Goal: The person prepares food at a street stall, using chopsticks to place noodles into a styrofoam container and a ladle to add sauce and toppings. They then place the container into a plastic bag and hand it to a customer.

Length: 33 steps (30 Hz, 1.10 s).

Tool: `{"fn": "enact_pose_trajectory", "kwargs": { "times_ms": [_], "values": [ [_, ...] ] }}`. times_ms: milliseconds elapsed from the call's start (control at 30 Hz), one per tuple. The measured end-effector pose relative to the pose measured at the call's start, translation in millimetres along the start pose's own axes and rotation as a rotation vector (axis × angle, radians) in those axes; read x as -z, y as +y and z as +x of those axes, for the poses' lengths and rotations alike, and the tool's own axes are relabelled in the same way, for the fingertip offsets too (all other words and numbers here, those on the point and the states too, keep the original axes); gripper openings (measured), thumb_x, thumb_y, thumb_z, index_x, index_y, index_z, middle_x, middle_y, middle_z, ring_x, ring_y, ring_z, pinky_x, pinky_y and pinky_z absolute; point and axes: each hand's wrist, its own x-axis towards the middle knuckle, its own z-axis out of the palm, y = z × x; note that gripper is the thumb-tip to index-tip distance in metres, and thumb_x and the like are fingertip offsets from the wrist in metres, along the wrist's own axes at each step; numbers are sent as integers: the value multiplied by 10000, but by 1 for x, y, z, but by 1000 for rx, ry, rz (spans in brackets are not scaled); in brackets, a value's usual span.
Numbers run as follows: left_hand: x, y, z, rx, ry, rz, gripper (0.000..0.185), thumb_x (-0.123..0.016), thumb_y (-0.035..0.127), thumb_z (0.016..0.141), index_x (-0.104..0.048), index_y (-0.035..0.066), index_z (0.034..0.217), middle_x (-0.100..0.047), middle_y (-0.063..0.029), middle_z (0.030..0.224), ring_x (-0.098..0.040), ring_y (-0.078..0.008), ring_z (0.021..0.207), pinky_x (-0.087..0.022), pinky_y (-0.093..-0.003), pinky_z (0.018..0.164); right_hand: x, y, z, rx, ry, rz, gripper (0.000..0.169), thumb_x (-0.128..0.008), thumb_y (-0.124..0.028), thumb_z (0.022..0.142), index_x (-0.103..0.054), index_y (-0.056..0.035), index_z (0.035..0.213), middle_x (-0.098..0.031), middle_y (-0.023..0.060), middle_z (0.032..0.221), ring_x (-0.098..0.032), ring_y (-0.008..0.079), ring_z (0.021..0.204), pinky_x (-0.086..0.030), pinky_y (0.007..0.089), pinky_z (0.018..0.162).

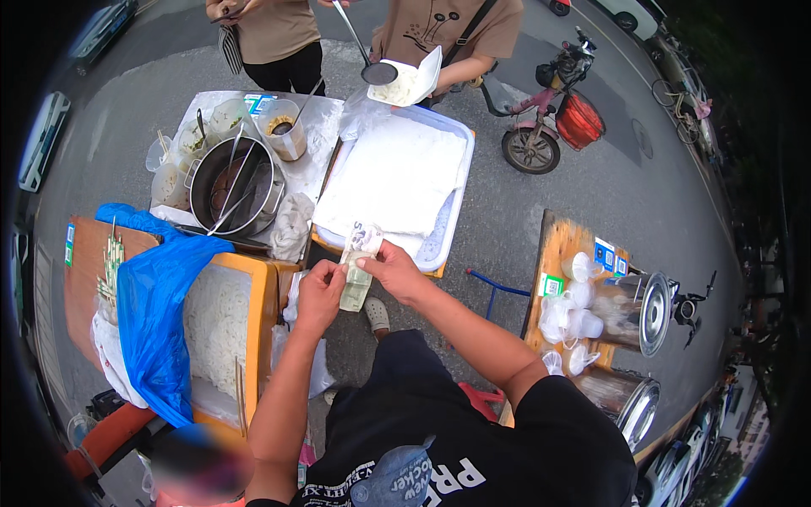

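Paper banknotes (357, 284), one greenish and one purplish-grey, are stretched between my two hands in front of my body. The fingers of my left hand (321, 293) pinch the left edge of the notes. From the other side my right hand (394, 271) grips them, its thumb lying across the front. Just beyond the notes is a white plastic tub (437, 244) with a white cloth (389, 171) spread over it. To the left of my left hand stands a yellow-edged box (260, 329) holding white noodle-like food (215, 329).
A metal pot (277, 184) with utensils stands among plastic containers (293, 146). A blue plastic bag (158, 310) drapes over the box. One person (443, 32) across the stall holds a ladle (379, 73) and a foam food box (412, 85). Metal canisters (652, 314) sit on a wooden table (557, 244).
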Motion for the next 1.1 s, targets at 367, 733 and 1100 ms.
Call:
{"fn": "enact_pose_trajectory", "kwargs": {
  "times_ms": [367,733,1100],
  "values": [
    [2,-20,-26,258,-6,-178,154,-624,181,1032,-655,36,1075,-685,-17,989,-677,-99,895,-510,-246,753,174,-36,197,106,397,-58,473,-677,-46,928,-496,-28,1364,-677,98,1226,-663,220,1097,-538,386,936],
    [78,-31,-149,384,432,-317,140,-610,129,1031,-668,20,1097,-721,-62,1040,-681,-110,893,-519,-249,755,191,-12,214,32,855,-827,693,-776,-261,869,-459,33,1411,-588,231,1290,-605,339,1172,-481,397,1023],
    [305,-38,-234,92,1177,1130,529,-809,179,840,-577,31,1292,-564,-210,1312,-519,-399,1255,-435,-487,1050,-83,27,97,531,67,-862,381,-711,-47,884,-586,-4,1241,-596,126,1147,-624,221,1035,-539,349,834]
  ]
}}
